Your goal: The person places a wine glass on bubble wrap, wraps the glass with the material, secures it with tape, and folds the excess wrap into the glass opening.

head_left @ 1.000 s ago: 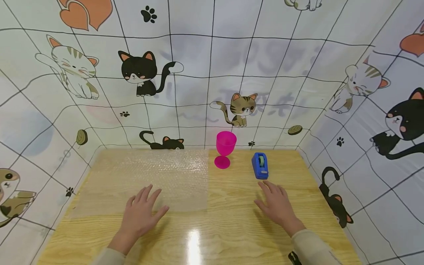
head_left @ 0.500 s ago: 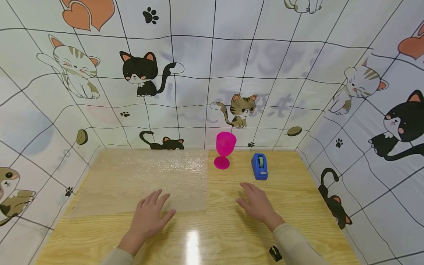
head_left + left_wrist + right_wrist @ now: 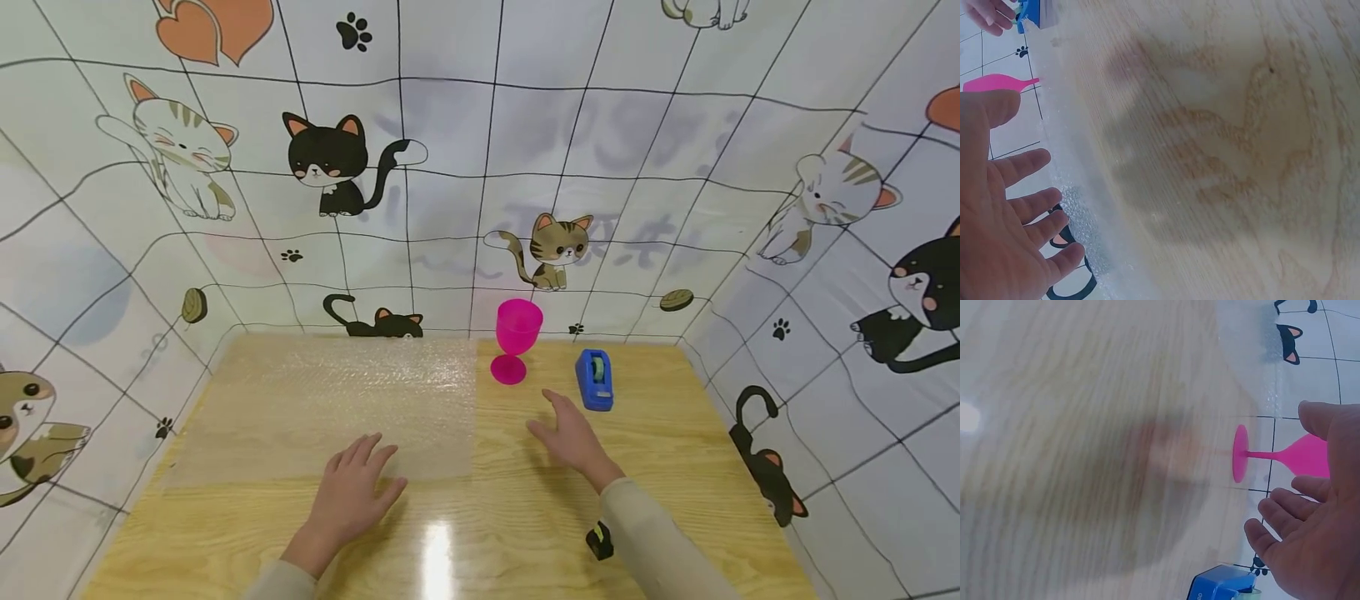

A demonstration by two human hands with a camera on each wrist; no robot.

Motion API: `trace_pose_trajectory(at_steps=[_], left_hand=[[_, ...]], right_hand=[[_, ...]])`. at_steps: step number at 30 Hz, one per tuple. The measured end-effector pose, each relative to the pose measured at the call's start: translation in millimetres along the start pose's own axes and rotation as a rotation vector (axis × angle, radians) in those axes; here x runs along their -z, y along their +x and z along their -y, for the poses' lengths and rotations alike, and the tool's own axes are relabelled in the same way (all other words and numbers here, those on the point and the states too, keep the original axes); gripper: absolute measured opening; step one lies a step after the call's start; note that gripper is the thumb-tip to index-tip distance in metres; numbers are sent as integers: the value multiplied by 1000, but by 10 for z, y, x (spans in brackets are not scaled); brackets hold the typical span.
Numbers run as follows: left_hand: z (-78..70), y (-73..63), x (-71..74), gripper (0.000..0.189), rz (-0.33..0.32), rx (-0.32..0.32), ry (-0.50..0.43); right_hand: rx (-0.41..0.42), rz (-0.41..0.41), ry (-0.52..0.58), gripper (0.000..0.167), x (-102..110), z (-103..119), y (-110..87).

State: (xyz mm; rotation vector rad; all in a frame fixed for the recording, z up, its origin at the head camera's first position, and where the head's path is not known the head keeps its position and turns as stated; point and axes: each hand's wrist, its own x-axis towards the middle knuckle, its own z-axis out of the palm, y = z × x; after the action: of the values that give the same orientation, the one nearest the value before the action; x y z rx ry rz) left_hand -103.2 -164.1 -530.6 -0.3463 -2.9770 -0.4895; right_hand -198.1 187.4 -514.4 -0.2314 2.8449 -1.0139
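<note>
A bright pink goblet (image 3: 519, 327) stands upright near the back edge of the wooden table (image 3: 517, 517). My right hand (image 3: 572, 435) is over the table just in front of it, fingers spread and holding nothing; in the right wrist view the goblet's base (image 3: 1240, 454) and stem show beyond the thumb. Just right of that hand sits a blue tape dispenser (image 3: 595, 380) with a roll of tape in it. My left hand (image 3: 351, 493) hovers at the front edge of a clear bubble wrap sheet (image 3: 322, 408), fingers apart and relaxed, with nothing in the palm (image 3: 991, 219).
A small black object (image 3: 599, 542) with a yellow-green mark lies beside the right sleeve, near the front. A white cloth (image 3: 450, 150) printed with cats and grid lines encloses the table at the back and sides.
My right hand has moved left and forward, from in front of the tape dispenser toward the goblet. My left hand has drifted slightly right and nearer. The small black object has come into fuller view.
</note>
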Motion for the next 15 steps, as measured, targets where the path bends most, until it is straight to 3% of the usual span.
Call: trace_pose_trajectory(at_steps=[8, 15], left_hand=[[-16, 27, -13, 50, -17, -9, -9], [-35, 36, -10, 49, -24, -3, -32]], right_hand=[[-41, -18, 73, 88, 92, 54, 239], [-54, -57, 114, 93, 166, 172, 455]])
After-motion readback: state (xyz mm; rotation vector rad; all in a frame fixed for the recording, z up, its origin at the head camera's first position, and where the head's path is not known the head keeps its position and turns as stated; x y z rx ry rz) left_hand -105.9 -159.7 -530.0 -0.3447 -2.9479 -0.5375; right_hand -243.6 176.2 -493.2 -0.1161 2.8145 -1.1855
